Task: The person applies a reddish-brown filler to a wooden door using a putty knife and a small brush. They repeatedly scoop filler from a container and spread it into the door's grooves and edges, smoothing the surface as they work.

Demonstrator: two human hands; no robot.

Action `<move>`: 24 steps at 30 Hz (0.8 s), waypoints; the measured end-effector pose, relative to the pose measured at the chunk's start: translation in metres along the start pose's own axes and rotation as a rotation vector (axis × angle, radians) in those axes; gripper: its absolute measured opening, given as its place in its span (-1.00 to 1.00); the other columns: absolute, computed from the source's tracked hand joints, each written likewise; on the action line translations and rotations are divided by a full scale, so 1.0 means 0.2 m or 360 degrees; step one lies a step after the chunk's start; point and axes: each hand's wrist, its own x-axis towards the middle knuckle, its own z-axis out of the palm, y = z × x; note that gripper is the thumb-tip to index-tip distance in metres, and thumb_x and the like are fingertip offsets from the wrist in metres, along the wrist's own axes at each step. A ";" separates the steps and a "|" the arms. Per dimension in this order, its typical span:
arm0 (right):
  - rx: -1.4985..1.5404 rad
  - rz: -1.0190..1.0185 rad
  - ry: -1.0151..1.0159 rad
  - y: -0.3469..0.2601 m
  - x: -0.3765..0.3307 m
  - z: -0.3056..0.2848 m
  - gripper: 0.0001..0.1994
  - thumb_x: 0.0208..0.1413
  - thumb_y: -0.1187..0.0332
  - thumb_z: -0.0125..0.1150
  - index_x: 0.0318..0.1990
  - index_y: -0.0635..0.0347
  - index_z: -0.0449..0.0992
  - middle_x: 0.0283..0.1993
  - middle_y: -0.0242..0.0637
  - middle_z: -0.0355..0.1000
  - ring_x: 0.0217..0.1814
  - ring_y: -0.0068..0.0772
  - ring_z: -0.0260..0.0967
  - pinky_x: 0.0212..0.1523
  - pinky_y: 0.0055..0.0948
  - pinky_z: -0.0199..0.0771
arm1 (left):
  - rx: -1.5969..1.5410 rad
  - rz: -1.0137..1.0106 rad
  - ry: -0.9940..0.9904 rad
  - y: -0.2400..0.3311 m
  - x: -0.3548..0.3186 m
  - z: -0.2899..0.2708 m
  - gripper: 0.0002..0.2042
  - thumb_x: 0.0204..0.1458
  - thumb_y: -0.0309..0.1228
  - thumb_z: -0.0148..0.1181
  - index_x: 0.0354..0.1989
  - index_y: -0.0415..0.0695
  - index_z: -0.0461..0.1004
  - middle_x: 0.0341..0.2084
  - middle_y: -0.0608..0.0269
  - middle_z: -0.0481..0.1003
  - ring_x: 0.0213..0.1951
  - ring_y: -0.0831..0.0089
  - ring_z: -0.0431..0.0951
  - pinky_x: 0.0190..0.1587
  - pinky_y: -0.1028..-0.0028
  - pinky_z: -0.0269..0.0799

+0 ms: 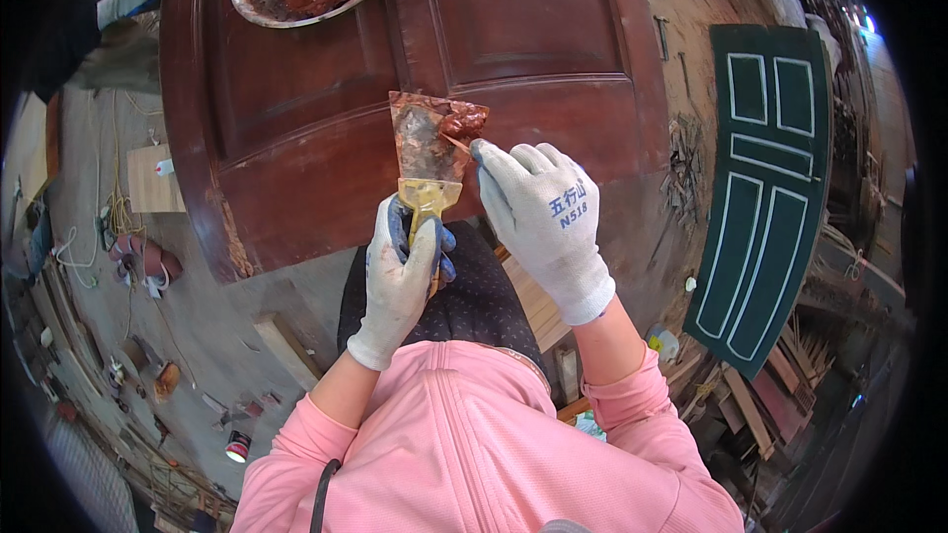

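One white-gloved left hand (pixel 407 259) grips a yellow-handled flat scraper (pixel 427 184), the right hand (pixel 538 205) a thin tan stick (pixel 457 144); tilting could drop glossy red-brown paste (pixel 465 120).

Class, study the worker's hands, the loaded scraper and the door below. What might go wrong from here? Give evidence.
1. The reddish-brown paste sits near one corner of the scraper in the left hand, so a tilt might drop some onto the brown door.
2. The right hand holds a thin pointed stick close to the paste, so the glove could get smeared.
3. The basin appears to rest on the door; a knock might shift it.
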 end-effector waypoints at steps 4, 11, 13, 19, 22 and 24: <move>0.0074 0.0106 -0.0002 -0.02 -0.02 -0.02 -0.74 0.07 0.41 0.32 -0.05 0.14 0.65 -0.38 -0.31 0.48 -0.31 -0.23 0.47 -0.28 -0.27 0.50 | 0.0227 0.0022 -0.0112 0.02 0.01 -0.02 -0.73 0.42 -0.32 0.03 0.18 -0.15 0.31 -0.34 0.31 0.49 -0.44 0.69 0.46 -0.41 0.62 0.45; 0.1525 0.1142 0.0018 0.08 -0.18 -0.12 -0.74 0.22 0.43 0.27 0.04 0.29 0.65 -0.27 -0.26 0.64 -0.29 -0.54 0.53 -0.27 -0.44 0.50 | 0.0306 -0.0001 -0.0247 0.04 0.07 0.09 -0.74 0.41 -0.34 0.04 0.18 -0.12 0.32 -0.37 0.30 0.48 -0.48 0.68 0.45 -0.46 0.62 0.45; 0.2279 0.1564 0.0263 0.16 -0.28 -0.19 -0.73 0.30 0.42 0.24 0.07 0.37 0.62 -0.27 -0.36 0.57 -0.23 -0.62 0.50 -0.18 -0.54 0.51 | 0.0210 -0.0075 -0.0256 0.02 0.10 0.12 -0.75 0.41 -0.34 0.04 0.18 -0.11 0.32 -0.37 0.30 0.49 -0.50 0.67 0.45 -0.48 0.61 0.45; 0.1975 0.1676 0.0637 0.52 -0.65 -0.15 -0.73 0.28 0.40 0.29 0.06 0.36 0.59 -0.06 -0.34 0.55 -0.11 -0.57 0.51 -0.02 -0.51 0.55 | 0.0015 -0.0243 -0.0207 -0.12 0.18 0.10 -0.74 0.39 -0.32 0.07 0.15 -0.12 0.34 -0.40 0.28 0.50 -0.52 0.61 0.50 -0.50 0.57 0.47; 0.1658 0.1641 0.0520 0.76 -0.65 -0.15 -0.77 0.28 0.39 0.29 -0.01 0.35 0.64 -0.16 -0.43 0.50 -0.15 -0.64 0.43 -0.13 -0.55 0.45 | -0.0089 -0.0227 -0.0180 -0.19 0.24 0.18 -0.75 0.39 -0.30 0.07 0.12 -0.13 0.34 -0.40 0.28 0.50 -0.53 0.60 0.51 -0.49 0.56 0.47; 0.1334 0.1441 0.0410 0.84 -0.60 -0.13 -0.79 0.27 0.40 0.29 -0.04 0.33 0.67 -0.22 -0.42 0.49 -0.17 -0.62 0.43 -0.17 -0.52 0.42 | -0.0155 -0.0209 -0.0147 -0.25 0.23 0.20 -0.78 0.39 -0.29 0.07 0.07 -0.12 0.34 -0.40 0.27 0.50 -0.54 0.58 0.50 -0.48 0.55 0.46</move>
